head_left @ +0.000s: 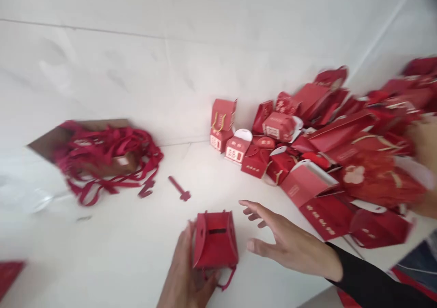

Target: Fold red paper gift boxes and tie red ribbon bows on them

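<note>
Your left hand steadies a small red box at the near middle of the worktop, while your right hand hovers to its right.
Your left fingers are pressed along the box's left side, with the thumb at its near side; your right fingers are spread, thumb apart, clear of the box. A red cord hangs from the box's near edge. Far left, red ribbons spill from a brown carton; just right of them lies a flower-tipped strip. A heap of red boxes and bags covers the far right.
</note>
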### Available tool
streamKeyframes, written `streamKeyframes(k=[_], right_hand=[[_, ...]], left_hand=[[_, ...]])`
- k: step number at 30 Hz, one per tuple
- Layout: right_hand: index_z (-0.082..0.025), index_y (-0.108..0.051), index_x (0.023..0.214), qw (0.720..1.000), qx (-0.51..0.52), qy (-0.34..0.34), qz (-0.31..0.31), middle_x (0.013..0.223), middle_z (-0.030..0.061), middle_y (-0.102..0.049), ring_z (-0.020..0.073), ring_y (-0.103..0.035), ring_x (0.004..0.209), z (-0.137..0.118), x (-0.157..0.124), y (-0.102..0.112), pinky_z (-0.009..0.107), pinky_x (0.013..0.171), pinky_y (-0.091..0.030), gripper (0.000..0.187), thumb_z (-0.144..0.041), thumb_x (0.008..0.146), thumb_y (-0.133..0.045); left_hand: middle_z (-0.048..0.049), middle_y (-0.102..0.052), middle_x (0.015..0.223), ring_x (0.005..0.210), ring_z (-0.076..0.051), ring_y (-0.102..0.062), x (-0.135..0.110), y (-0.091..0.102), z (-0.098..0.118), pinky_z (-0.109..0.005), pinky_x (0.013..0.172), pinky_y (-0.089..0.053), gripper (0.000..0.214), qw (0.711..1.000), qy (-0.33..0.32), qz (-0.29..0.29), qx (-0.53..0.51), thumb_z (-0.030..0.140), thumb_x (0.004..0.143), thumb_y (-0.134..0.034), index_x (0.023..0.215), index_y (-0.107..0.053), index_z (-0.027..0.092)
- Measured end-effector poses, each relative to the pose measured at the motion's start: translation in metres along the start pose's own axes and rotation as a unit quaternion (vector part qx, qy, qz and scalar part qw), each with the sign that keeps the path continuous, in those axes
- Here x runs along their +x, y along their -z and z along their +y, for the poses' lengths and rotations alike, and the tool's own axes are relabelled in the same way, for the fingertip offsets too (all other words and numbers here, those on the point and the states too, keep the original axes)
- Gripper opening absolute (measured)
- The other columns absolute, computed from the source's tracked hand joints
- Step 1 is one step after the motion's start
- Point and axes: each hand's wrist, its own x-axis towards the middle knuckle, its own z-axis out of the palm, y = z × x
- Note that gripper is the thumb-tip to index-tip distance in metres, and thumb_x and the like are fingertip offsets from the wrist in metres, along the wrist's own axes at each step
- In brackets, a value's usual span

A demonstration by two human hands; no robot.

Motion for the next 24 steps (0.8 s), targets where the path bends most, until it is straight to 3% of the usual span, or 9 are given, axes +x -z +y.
streamKeyframes(k=[2,7,12,15,17,19,20,22,24], right_hand=[[-0.029,-0.029,0.160,0.999,0.028,0.017,-0.043,0.151,0.0119,-0.052,0.0303,-0.055,0.131,-0.002,0.003,-0.020,0.046,0.106,-0.050,0.082,-0.060,0.093,-0.065],[-0.035,-0.027,0.158,0.992,0.101,0.034,-0.061,0.152,0.0063,-0.052,0.0253,-0.050,0.137,-0.010,0.020,-0.043,0.043,0.112,-0.046,0.074,-0.057,0.097,-0.061],[-0.033,-0.019,0.161,0.990,0.123,0.020,-0.069,0.155,0.0095,-0.048,0.0281,-0.048,0.140,-0.021,0.031,-0.048,0.046,0.112,-0.047,0.088,-0.062,0.093,-0.065],[-0.032,-0.019,0.161,0.988,0.138,0.001,-0.063,0.153,0.0125,-0.050,0.0294,-0.054,0.135,-0.023,0.035,-0.051,0.048,0.108,-0.051,0.085,-0.064,0.094,-0.061],[-0.034,-0.019,0.160,0.987,0.151,0.000,-0.063,0.154,0.0122,-0.050,0.0284,-0.054,0.135,-0.022,0.037,-0.054,0.047,0.109,-0.051,0.081,-0.064,0.096,-0.058],[-0.035,-0.020,0.160,0.986,0.154,-0.004,-0.062,0.154,0.0114,-0.050,0.0275,-0.052,0.138,-0.020,0.037,-0.055,0.046,0.112,-0.048,0.079,-0.064,0.097,-0.057],[-0.035,-0.021,0.160,0.986,0.156,-0.013,-0.058,0.154,0.0116,-0.051,0.0277,-0.051,0.139,-0.019,0.037,-0.056,0.046,0.113,-0.047,0.078,-0.064,0.097,-0.057],[-0.035,-0.025,0.160,0.984,0.169,-0.036,-0.050,0.152,0.0131,-0.054,0.0296,-0.052,0.139,-0.017,0.035,-0.058,0.046,0.111,-0.049,0.078,-0.067,0.096,-0.056],[-0.033,-0.029,0.159,0.978,0.198,-0.053,-0.036,0.152,0.0143,-0.054,0.0318,-0.053,0.138,-0.015,0.031,-0.060,0.046,0.108,-0.052,0.079,-0.070,0.094,-0.055]], left_hand=[[-0.0094,-0.031,0.166,0.151,-0.040,-0.033,-0.002,0.002,0.015,-0.070,0.118,-0.033,0.105,1.000,0.012,-0.021,0.012,0.031,0.087,-0.072,0.162,-0.001,0.046],[-0.0123,-0.033,0.158,0.145,-0.037,-0.041,-0.002,0.010,0.035,-0.058,0.109,-0.050,0.095,0.997,0.047,-0.005,-0.059,0.034,0.091,-0.071,0.162,-0.009,0.043],[-0.0097,-0.032,0.161,0.149,-0.036,-0.035,0.001,0.010,0.037,-0.054,0.114,-0.046,0.088,0.993,0.046,0.041,-0.102,0.037,0.090,-0.072,0.160,-0.019,0.040],[-0.0093,-0.033,0.162,0.150,-0.035,-0.035,-0.001,0.010,0.035,-0.055,0.117,-0.042,0.089,0.990,0.058,0.051,-0.114,0.041,0.090,-0.073,0.160,-0.019,0.040],[-0.0072,-0.026,0.167,0.154,-0.034,-0.027,-0.006,0.012,0.033,-0.055,0.122,-0.035,0.093,0.990,0.058,0.046,-0.120,0.048,0.088,-0.073,0.161,-0.016,0.042],[-0.0045,-0.020,0.171,0.158,-0.033,-0.018,-0.010,0.016,0.033,-0.055,0.126,-0.025,0.085,0.987,0.057,0.054,-0.141,0.059,0.092,-0.062,0.162,-0.017,0.041],[-0.0043,-0.021,0.171,0.158,-0.033,-0.020,-0.010,0.019,0.033,-0.054,0.126,-0.025,0.076,0.983,0.057,0.075,-0.160,0.064,0.096,-0.051,0.162,-0.020,0.040],[-0.0076,-0.035,0.165,0.150,-0.031,-0.038,-0.002,0.029,0.034,-0.052,0.121,-0.036,0.063,0.970,0.079,0.156,-0.168,0.064,0.102,-0.030,0.158,-0.033,0.035],[-0.0112,-0.055,0.150,0.132,-0.029,-0.058,0.018,0.044,0.034,-0.048,0.108,-0.050,0.055,0.953,0.130,0.257,-0.097,0.059,0.104,-0.030,0.146,-0.049,0.029]])
